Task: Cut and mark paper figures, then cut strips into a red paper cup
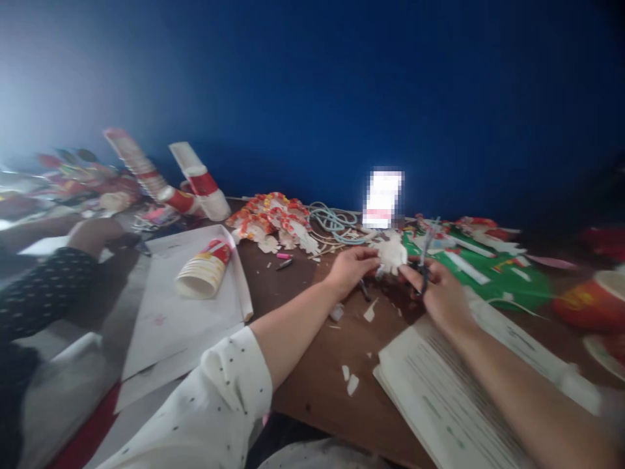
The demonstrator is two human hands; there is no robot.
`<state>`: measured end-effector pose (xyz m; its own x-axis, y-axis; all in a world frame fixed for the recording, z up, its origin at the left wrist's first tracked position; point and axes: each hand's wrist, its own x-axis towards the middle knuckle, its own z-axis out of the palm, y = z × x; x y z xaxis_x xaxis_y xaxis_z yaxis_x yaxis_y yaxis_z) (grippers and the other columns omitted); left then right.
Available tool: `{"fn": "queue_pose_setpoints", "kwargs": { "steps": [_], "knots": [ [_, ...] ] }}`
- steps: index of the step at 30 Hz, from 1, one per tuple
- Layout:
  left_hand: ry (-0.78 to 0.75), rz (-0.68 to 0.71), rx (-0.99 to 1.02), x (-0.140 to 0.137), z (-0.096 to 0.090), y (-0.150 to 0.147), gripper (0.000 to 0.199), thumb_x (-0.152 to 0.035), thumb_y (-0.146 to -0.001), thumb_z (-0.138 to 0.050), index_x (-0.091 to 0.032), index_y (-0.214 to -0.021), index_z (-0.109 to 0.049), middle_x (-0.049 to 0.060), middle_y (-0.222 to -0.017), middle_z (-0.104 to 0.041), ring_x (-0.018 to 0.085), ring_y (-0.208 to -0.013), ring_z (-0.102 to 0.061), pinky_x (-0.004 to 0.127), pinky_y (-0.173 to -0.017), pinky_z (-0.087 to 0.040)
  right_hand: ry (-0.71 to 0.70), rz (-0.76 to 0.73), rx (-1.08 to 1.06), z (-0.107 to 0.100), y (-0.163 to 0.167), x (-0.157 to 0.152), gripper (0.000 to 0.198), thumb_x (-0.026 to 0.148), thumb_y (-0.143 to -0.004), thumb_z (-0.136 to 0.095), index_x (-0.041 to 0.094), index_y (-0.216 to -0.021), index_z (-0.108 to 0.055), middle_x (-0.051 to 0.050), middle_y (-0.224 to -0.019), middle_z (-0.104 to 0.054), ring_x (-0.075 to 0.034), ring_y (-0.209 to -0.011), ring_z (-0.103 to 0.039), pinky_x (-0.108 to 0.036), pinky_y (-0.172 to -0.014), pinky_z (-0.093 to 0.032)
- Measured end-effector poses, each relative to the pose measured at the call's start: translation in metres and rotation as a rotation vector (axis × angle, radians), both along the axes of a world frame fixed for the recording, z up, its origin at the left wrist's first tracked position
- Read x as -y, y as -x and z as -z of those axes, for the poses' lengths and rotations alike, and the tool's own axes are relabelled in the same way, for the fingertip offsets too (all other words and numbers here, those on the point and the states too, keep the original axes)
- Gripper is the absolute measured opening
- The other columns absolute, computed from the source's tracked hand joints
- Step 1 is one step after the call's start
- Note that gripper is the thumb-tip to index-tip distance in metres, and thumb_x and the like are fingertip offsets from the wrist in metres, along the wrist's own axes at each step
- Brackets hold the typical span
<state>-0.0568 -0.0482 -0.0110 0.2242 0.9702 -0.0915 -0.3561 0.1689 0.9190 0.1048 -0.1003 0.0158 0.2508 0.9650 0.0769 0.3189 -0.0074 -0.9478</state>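
Note:
My left hand [354,268] pinches the left edge of a white paper cutout [390,253] with a scalloped outline, held a little above the brown table. In my right hand [442,293] is a pair of scissors [426,257] with dark handles, its blades pointing up and away from me. A finger of that hand touches the cutout's lower right edge. Small white paper scraps [352,384] lie on the table below. Behind my left hand is a heap of red, orange and white paper cutouts [278,221].
Paper cups [198,277] lie on a white board at left, with cup stacks [200,182] behind. Light blue cord [334,221] and a lit screen [383,198] are at the back. A green sheet [508,280] and printed papers [439,391] lie right. Another person's sleeve [53,293] is far left.

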Motion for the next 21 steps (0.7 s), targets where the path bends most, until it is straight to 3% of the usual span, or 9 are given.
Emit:
{"fn": "queue_pose_setpoints", "kwargs": {
  "steps": [3, 6, 11, 21],
  "knots": [
    [-0.041, 0.04, -0.064, -0.003, 0.007, -0.002, 0.033, -0.02, -0.064, -0.077, -0.012, -0.095, -0.071, 0.003, -0.08, -0.069, 0.008, -0.066, -0.057, 0.026, -0.072, -0.049, 0.023, 0.034, 0.032, 0.002, -0.001, -0.001, 0.048, 0.049, -0.068, -0.072, 0.021, -0.106, -0.064, -0.001, -0.071, -0.068, -0.016, -0.052, -0.058, -0.026, -0.046, -0.043],
    [-0.074, 0.032, -0.123, -0.001, 0.009, -0.003, 0.032, -0.02, -0.065, -0.075, -0.012, -0.096, -0.07, 0.003, -0.08, -0.068, 0.009, -0.066, -0.057, 0.027, -0.072, -0.048, 0.025, 0.041, 0.022, 0.004, -0.001, -0.002, 0.046, 0.046, -0.067, -0.073, 0.02, -0.104, -0.064, -0.001, -0.065, -0.066, -0.016, -0.051, -0.057, -0.026, -0.046, -0.043],
    [-0.042, 0.036, -0.124, 0.005, 0.0, -0.005, 0.027, -0.014, -0.067, -0.073, -0.012, -0.094, -0.07, 0.002, -0.076, -0.066, 0.009, -0.064, -0.057, 0.026, -0.069, -0.05, -0.017, 0.04, -0.02, -0.003, 0.003, 0.0, 0.045, 0.041, -0.058, -0.078, 0.02, -0.094, -0.062, 0.002, -0.054, -0.06, -0.015, -0.044, -0.051, -0.028, -0.043, -0.04],
    [-0.035, 0.046, -0.176, 0.009, -0.005, -0.005, 0.026, -0.011, -0.07, -0.07, -0.01, -0.096, -0.067, 0.002, -0.075, -0.065, 0.009, -0.065, -0.059, 0.022, -0.061, -0.05, -0.021, 0.016, -0.126, 0.001, 0.002, -0.001, 0.044, 0.039, -0.059, -0.078, 0.021, -0.095, -0.061, 0.0, -0.063, -0.065, -0.016, -0.048, -0.055, -0.028, -0.045, -0.042]
  ]
}}
